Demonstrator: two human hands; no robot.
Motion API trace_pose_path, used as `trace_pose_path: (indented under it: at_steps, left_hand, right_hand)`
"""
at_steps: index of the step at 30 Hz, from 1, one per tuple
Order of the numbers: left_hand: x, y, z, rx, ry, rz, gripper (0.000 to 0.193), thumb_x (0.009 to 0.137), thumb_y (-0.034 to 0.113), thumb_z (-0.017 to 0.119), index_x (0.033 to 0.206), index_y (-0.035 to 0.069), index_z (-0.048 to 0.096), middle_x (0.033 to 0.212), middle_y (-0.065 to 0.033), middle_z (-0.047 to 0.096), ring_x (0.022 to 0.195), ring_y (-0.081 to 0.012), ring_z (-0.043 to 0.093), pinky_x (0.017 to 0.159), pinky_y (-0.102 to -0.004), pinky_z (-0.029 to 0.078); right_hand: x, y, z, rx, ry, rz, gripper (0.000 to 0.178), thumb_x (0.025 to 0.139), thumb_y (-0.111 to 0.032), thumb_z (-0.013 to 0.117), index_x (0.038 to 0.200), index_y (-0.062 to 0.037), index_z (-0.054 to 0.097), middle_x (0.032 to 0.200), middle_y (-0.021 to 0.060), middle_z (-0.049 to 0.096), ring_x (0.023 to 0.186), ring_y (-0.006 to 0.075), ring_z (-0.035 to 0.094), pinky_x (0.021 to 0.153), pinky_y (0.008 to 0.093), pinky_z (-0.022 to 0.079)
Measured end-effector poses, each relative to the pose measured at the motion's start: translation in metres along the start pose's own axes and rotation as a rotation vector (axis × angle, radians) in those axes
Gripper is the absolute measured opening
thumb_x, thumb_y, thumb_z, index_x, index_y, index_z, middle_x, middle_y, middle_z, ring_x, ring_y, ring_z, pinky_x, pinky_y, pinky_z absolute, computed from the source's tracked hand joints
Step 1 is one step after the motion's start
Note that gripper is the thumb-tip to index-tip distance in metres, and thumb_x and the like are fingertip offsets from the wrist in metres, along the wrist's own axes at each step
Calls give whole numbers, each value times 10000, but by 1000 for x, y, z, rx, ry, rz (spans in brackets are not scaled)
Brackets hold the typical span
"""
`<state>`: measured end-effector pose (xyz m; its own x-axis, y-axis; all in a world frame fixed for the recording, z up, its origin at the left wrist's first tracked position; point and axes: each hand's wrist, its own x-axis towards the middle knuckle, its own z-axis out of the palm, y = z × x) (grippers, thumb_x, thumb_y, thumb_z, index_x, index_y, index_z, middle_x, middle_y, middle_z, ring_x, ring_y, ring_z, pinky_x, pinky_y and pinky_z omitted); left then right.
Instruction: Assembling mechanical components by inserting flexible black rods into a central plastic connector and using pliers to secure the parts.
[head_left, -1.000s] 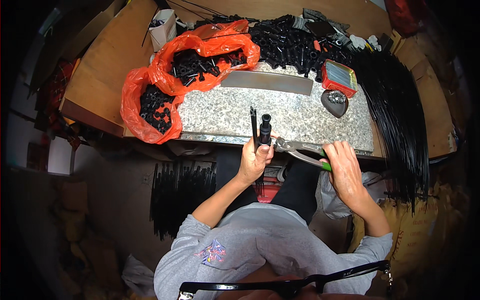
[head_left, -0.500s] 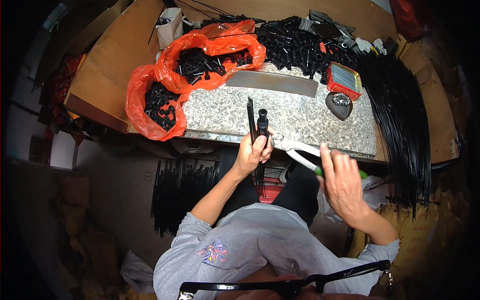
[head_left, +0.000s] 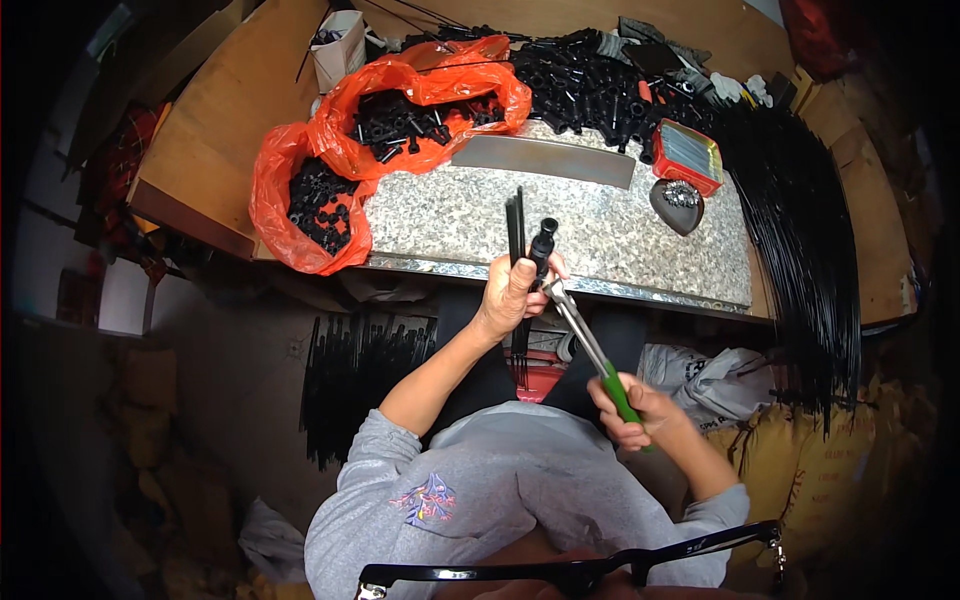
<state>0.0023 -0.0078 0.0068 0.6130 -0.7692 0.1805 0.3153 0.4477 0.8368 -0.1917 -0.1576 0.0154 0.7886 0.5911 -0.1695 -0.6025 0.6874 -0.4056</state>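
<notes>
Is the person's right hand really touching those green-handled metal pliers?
Touching. The head view shows the right hand with its fingers curled around the handle end of the green-handled metal pliers.

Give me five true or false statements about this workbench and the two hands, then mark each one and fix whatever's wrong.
1. The right hand grips the green-handled pliers. True.
2. The left hand is empty. False: it holds thin black rods and a black tubular part.
3. The orange plastic bags hold small black parts. True.
4. The flat metal strip stands upright in the red box. False: it lies on the speckled slab.
5. The dark heart-shaped object is nearer the person than the red box. True.
</notes>
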Motion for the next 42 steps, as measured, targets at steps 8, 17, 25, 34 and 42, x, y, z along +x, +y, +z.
trace_pose_path:
  at_steps: [8, 17, 25, 34, 42]
  left_hand:
    - [-6, 2, -2, 33, 131, 10, 566, 858, 526, 466, 895, -30, 566, 621, 36, 388, 454, 2, 323, 387, -152, 230]
    - [-5, 3, -1, -6, 44, 21, 572, 850, 532, 476, 913, -30, 559, 599, 43, 397, 449, 5, 314, 385, -147, 226]
    - [-4, 5, 3, -16, 10, 15, 593, 842, 541, 482, 943, -37, 568, 573, 51, 385, 444, 3, 305, 385, -153, 219]
    - [-8, 6, 4, 5, 45, 19, 577, 853, 533, 471, 943, -29, 571, 610, 40, 400, 442, 2, 303, 380, -154, 212]
    - [-6, 4, 13, 72, 106, 3, 532, 877, 505, 452, 930, -11, 571, 516, 61, 350, 428, -1, 292, 387, -167, 205]
  right_hand:
    - [5, -40, 76, -1861, 744, -243, 356, 843, -169, 465, 1144, 13, 402, 882, 199, 544, 791, 359, 570, 660, 424, 443]
    - [4, -57, 60, -947, 506, 184, 392, 788, -210, 638, 1024, -2, 404, 557, 37, 476, 430, 198, 518, 422, 313, 445]
    - [-7, -55, 26, -285, 435, 115, 209, 826, -130, 478, 935, 48, 503, 641, 146, 508, 536, 239, 545, 437, 324, 449]
    - [9, -52, 51, -1715, 631, -197, 421, 729, -136, 614, 1068, -2, 404, 690, 105, 478, 575, 216, 537, 554, 352, 446]
    - [22, -50, 15, -1784, 805, -272, 377, 693, 44, 614, 1023, 13, 434, 931, 192, 512, 825, 341, 554, 660, 388, 458]
